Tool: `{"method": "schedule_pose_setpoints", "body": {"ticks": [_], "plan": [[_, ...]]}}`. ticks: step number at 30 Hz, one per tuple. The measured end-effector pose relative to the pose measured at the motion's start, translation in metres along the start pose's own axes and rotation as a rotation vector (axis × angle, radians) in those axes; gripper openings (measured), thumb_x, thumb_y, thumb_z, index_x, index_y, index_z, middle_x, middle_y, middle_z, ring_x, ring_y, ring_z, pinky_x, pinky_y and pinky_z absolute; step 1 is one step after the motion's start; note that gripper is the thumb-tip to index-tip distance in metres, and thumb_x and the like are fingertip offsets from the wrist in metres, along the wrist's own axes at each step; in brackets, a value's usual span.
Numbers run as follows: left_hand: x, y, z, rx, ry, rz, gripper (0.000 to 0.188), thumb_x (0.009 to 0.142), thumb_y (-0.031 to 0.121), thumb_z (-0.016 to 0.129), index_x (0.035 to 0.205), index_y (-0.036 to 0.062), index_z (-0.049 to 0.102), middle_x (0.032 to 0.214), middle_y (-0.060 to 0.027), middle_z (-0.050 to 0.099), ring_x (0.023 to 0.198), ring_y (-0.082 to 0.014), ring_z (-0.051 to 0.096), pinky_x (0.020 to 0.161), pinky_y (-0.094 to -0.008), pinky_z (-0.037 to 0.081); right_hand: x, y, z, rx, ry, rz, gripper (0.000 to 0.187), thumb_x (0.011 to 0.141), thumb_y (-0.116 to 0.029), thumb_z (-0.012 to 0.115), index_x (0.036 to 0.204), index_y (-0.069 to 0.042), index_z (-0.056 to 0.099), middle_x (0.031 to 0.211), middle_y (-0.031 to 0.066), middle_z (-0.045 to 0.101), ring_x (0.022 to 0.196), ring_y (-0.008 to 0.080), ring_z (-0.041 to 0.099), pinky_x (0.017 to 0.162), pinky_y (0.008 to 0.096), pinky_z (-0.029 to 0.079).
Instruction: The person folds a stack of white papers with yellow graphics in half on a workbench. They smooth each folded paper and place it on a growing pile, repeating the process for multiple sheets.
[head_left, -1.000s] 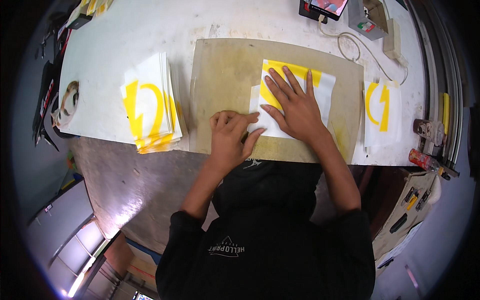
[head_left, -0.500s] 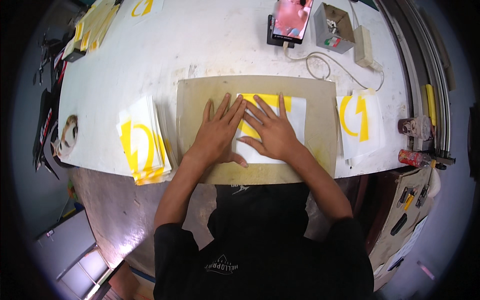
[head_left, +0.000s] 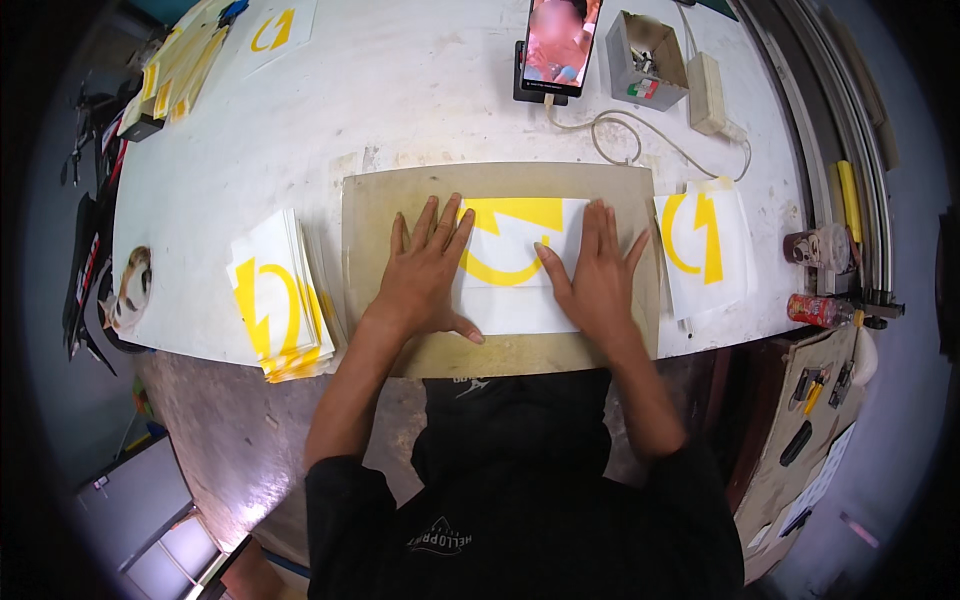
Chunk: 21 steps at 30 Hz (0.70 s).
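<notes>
A white sheet with a yellow printed shape [head_left: 500, 308] lies flat on a beige board [head_left: 440, 355] in front of me. My left hand [head_left: 422, 272] rests over the sheet's left edge, its fingers spread. At the right edge my right hand [head_left: 597, 285] lies flat, thumb out over the sheet and the other fingers pointing away from me. Neither hand grips anything. Left of the board lies a stack of yellow-printed white sheets [head_left: 280, 300]. On the right, more such sheets [head_left: 704, 245] lie next to the board.
At the back stand a phone [head_left: 562, 45] on a holder, a grey metal box [head_left: 645, 75] and a power strip [head_left: 706, 95] with a cable. A plastic cup [head_left: 818, 250] and a bottle [head_left: 820, 310] are at the right edge. A cat [head_left: 132, 285] is at the left edge.
My right hand has slid from the sheet's middle to its right edge, away from my left hand. More of the yellow print now shows. The left hand stays near the left edge.
</notes>
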<state>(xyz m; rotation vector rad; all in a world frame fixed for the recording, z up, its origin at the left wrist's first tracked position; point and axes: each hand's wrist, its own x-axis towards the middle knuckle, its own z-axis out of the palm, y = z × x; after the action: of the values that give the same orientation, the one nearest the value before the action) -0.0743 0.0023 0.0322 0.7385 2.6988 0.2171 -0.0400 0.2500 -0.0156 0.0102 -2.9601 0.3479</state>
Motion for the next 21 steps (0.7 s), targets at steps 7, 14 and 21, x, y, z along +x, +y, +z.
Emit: {"method": "schedule_pose_setpoints", "body": {"ticks": [7,14,21], "plan": [[-0.003,-0.001,0.004,-0.015,-0.015,-0.022,0.16,0.036,0.072,0.091,0.163,0.0052,0.022,0.173,-0.0165,0.012,0.16,-0.0391,0.01,0.123,-0.0689,0.012,-0.109,-0.025,-0.023,0.149,-0.381,-0.297,0.085,0.099,-0.056,0.054,0.155,0.005,0.037,0.166,0.0215,0.031,0.156,0.0354,0.027,0.116,0.0774,0.012],[-0.006,0.002,0.012,-0.188,0.239,0.065,0.14,0.051,0.066,0.09,0.162,0.0061,0.028,0.168,-0.0181,0.025,0.157,-0.0389,0.02,0.124,-0.0664,0.012,-0.084,0.012,-0.044,0.185,-0.199,-0.29,0.067,0.097,-0.024,0.066,0.152,0.003,0.041,0.163,0.0221,0.035,0.155,0.0387,0.028,0.119,0.0738,0.014],[-0.038,0.039,0.062,-0.143,0.498,0.183,0.047,0.078,0.012,0.079,0.125,0.0081,0.071,0.124,-0.008,0.072,0.123,-0.0257,0.064,0.118,-0.0556,0.036,-0.056,0.023,-0.02,0.293,-0.036,-0.449,0.044,0.084,-0.001,0.069,0.128,-0.004,0.066,0.126,0.013,0.065,0.118,0.0308,0.061,0.117,0.0657,0.031]]}}
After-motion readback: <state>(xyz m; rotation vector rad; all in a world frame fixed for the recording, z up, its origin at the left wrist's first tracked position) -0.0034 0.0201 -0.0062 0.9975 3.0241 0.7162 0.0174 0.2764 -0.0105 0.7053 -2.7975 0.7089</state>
